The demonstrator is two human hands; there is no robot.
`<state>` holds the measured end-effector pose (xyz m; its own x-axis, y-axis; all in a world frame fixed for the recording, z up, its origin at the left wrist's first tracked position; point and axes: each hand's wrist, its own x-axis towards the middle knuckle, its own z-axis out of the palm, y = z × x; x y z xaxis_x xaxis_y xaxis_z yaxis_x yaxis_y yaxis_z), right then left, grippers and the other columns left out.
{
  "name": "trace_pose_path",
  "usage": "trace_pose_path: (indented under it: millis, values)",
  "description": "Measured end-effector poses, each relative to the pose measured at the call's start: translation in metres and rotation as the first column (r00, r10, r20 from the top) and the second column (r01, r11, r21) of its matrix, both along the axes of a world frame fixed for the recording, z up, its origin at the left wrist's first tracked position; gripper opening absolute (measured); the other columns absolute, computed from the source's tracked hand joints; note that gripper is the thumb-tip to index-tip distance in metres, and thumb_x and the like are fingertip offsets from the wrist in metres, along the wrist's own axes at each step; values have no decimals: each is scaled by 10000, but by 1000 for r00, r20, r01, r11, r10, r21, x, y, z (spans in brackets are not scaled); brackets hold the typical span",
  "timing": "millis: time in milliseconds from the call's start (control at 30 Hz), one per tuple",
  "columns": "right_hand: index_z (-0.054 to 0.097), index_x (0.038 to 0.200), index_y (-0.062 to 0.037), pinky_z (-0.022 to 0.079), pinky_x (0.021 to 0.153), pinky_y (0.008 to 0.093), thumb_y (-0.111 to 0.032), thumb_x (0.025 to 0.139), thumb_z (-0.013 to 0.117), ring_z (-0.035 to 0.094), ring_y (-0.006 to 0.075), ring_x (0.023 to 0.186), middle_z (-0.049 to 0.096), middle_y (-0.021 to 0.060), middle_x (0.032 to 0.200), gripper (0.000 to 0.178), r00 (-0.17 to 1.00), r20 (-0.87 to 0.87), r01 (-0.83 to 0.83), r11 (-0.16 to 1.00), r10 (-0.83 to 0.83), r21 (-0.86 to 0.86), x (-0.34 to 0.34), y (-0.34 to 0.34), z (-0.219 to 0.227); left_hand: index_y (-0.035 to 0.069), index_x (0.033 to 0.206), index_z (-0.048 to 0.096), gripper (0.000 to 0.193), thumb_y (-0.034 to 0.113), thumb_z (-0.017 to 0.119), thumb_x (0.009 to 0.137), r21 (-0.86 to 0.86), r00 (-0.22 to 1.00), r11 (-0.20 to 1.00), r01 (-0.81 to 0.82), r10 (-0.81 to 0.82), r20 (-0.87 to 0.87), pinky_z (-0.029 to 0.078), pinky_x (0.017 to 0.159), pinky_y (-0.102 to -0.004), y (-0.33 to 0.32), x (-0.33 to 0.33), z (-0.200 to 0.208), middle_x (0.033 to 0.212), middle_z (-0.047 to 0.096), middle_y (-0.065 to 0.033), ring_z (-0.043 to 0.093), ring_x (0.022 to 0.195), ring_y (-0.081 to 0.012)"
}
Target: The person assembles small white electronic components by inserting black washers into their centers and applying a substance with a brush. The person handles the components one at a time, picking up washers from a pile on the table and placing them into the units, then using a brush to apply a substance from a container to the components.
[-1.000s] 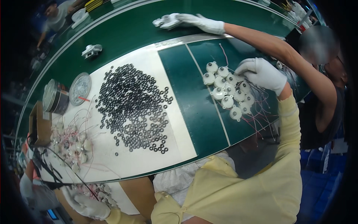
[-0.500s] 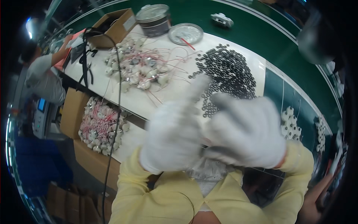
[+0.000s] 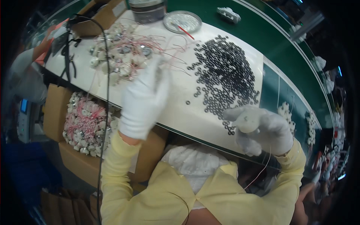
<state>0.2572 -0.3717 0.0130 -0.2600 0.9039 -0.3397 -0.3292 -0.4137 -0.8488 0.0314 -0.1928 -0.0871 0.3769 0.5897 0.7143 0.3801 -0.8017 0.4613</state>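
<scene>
Between the fingers of the gloved right hand [image 3: 276, 131]: one round white motor [image 3: 248, 122], gripped, its thin pink lead [image 3: 262, 170] trailing below. Just beyond that hand, black rings [image 3: 228, 75] spread loose. Gloved left hand [image 3: 140, 105] raised, fingers toward a wired motor heap [image 3: 123, 58] just ahead; blurred, cannot tell if grasping anything. Open carton [image 3: 55, 108] left of its wrist.
</scene>
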Motion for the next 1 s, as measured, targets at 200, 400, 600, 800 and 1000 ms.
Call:
trace_pose_path:
  millis: [200,400,600,800,1000]
  values:
    - [560,1320,91,421,528,307,-553,983,514,508,185,536,646,185,878,728,887,-378,245,964,-265,-102,36,-54,-26,100,1173,665,272,184,651,914,212,903,968,-134,208,-376,583,688,-389,24,2,-9,1103,715,-147,724,809,-310]
    - [697,1052,-71,483,577,333,-265,928,662,611,216,619,709,153,1017,233,823,530,222,975,-202,27,47,-71,-16,103,1160,656,268,174,648,902,270,816,955,-122,251,-521,540,595,-390,28,15,-8,1017,707,-116,674,671,-283]
    - [667,1038,-104,424,570,401,-173,752,782,591,270,603,590,52,657,316,37,959,-397,877,-281,272,34,-74,-59,101,1167,668,314,122,711,857,164,781,986,29,80,-619,525,624,-373,-23,13,9,1017,712,-83,655,710,-251]
    - [649,1044,-135,375,585,371,-321,738,813,514,225,541,542,1,633,394,-153,967,-429,895,-203,120,24,-80,-63,103,1188,687,405,104,792,797,60,887,995,74,-38,-461,518,665,-351,-9,5,-8,1010,722,-57,636,734,-217]
    - [650,1134,-132,407,653,359,-389,722,799,566,203,701,599,3,832,508,-343,847,-536,825,-407,179,24,-69,-64,97,1239,677,453,123,797,803,72,884,997,-38,67,-462,518,710,-344,13,1,-21,992,722,-51,634,746,-212]
